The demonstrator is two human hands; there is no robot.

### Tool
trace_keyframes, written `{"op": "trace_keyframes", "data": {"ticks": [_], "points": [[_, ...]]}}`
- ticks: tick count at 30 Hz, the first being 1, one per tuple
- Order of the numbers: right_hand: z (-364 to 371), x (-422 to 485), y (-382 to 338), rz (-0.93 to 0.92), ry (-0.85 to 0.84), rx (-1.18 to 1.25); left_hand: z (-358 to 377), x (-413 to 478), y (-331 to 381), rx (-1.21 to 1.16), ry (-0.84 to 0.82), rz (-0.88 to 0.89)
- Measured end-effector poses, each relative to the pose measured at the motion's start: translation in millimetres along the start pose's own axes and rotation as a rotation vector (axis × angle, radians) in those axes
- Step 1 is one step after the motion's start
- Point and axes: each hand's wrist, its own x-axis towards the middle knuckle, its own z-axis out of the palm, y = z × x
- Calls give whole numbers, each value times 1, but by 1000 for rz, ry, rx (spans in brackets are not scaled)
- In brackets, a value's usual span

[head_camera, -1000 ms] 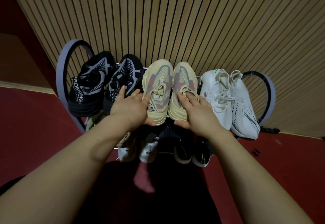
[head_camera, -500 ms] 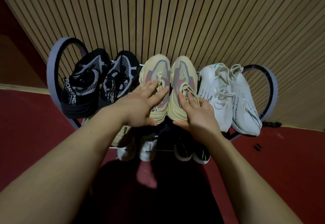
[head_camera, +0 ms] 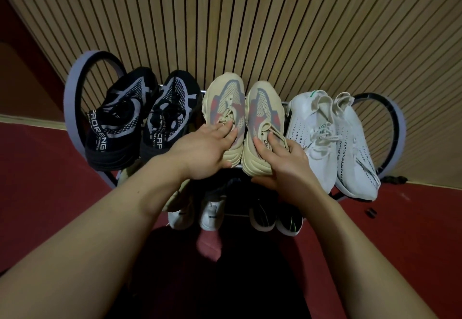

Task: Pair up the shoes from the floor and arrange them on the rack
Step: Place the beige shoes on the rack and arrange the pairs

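Observation:
On the top shelf of the rack (head_camera: 72,98), a pair of beige sneakers with red and grey panels stands in the middle, toes to the wall. My left hand (head_camera: 202,151) holds the heel of the left beige shoe (head_camera: 225,101), fingers over its laces and thumb under the sole. My right hand (head_camera: 282,163) grips the heel of the right beige shoe (head_camera: 260,108) the same way. The two shoes touch side by side.
A black pair (head_camera: 117,118) sits left of the beige pair and a white knit pair (head_camera: 312,128) to the right. On the lower shelf stand white shoes (head_camera: 210,213) and black shoes with green marks (head_camera: 287,221). Behind is a slatted wooden wall (head_camera: 250,18), below a red floor (head_camera: 37,181).
My left hand has moved right, from the gap beside the black shoe onto the top of the left beige shoe. My right hand has kept its hold on the right beige shoe.

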Motion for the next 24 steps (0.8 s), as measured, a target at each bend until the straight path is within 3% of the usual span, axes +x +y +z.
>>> {"op": "trace_keyframes", "data": {"ticks": [10,15,20,24], "points": [[-4,17,3,-36,6,83,5,-16,4,-7,66,-59],[6,8,-2,-86,104,148,3,-21,4,21,44,-107],[-7,19,-13,27,-82,77,5,-19,7,19,36,-118],[-3,14,-14,56,-75,101,3,-19,7,1,11,-118]]}}
